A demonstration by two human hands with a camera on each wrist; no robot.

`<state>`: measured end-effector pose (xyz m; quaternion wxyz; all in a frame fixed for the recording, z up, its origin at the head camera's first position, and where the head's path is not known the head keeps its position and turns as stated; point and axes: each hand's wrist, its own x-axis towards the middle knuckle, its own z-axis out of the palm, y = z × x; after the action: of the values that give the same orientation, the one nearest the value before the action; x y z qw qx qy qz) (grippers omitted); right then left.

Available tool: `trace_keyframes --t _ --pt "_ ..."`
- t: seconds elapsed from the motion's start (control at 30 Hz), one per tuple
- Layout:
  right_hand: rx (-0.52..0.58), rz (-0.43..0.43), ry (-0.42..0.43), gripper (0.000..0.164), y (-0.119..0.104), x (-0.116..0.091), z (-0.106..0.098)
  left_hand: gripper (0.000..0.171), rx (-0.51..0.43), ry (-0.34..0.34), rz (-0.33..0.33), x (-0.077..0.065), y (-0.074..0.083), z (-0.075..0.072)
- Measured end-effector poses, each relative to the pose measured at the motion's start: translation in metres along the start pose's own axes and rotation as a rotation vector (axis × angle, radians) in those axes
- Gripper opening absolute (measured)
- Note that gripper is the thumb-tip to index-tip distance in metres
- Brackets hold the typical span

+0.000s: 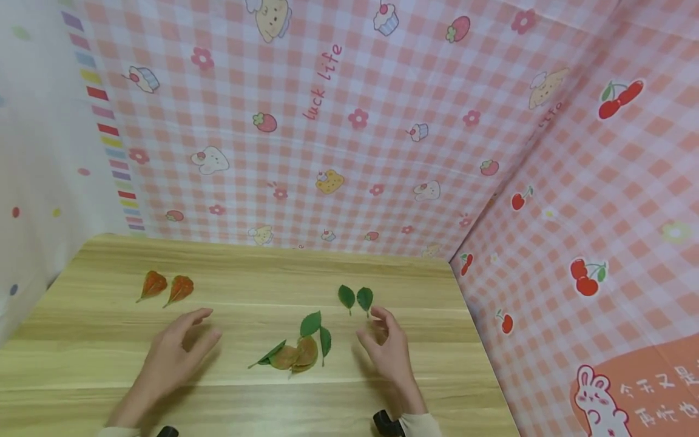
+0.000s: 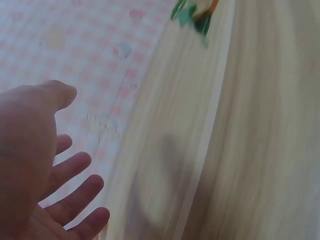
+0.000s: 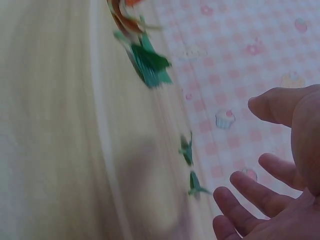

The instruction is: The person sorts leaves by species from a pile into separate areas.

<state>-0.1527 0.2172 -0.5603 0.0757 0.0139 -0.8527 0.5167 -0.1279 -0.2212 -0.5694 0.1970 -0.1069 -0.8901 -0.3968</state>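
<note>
My left hand (image 1: pixel 173 351) hovers over the left part of the table, fingers relaxed and holding nothing. Beyond it lie two orange-red leaves (image 1: pixel 181 289), side by side with their stems toward me. A loose cluster of green leaves (image 1: pixel 311 324) and brownish-orange leaves (image 1: pixel 307 354) lies between my hands, some overlapping. On the right, my right hand (image 1: pixel 389 352) is held above the wood with its fingers loosely bent and nothing in them. Just past its fingertips are two green leaves (image 1: pixel 346 296), set next to each other. Both wrist views show the fingers spread apart.
The leaves lie on a light wood-grain table (image 1: pixel 229 403). A pink checked cloth (image 1: pixel 306 152) with printed figures stands along the back edge, and another printed cloth (image 1: pixel 551 243) lines the right side. To the left hangs a pale dotted cloth (image 1: pixel 43 152).
</note>
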Motion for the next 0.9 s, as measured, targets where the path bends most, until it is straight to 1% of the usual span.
trace_keyframes --t 0.07,0.23,0.3,0.43,0.57,0.7,0.8,0.9 --pt "0.005 -0.016 -0.017 0.058 -0.004 -0.005 0.004 0.048 -0.001 -0.008 0.024 -0.002 0.007 0.005" --pt "0.015 -0.045 -0.060 0.057 -0.014 -0.015 0.013 0.045 -0.002 -0.042 0.051 -0.009 0.025 0.019" --pt "0.011 -0.059 -0.073 0.056 -0.017 -0.019 0.017 0.044 -0.009 -0.043 0.070 -0.011 0.033 0.025" --pt "0.005 -0.095 -0.101 0.054 -0.022 -0.023 0.025 0.042 -0.017 -0.033 0.134 -0.015 0.047 0.040" --pt "0.003 -0.155 -0.141 0.052 -0.027 -0.023 0.032 0.040 -0.027 -0.029 0.200 -0.019 0.062 0.054" --pt "-0.004 -0.183 -0.190 0.051 -0.033 -0.021 0.037 0.037 -0.040 -0.041 0.265 -0.026 0.074 0.067" --pt "-0.017 -0.187 -0.219 0.051 -0.038 -0.019 0.041 0.038 -0.044 -0.070 0.292 -0.032 0.082 0.075" --pt "-0.048 -0.211 -0.231 0.048 -0.041 -0.014 0.045 0.041 -0.028 -0.109 0.299 -0.038 0.087 0.080"
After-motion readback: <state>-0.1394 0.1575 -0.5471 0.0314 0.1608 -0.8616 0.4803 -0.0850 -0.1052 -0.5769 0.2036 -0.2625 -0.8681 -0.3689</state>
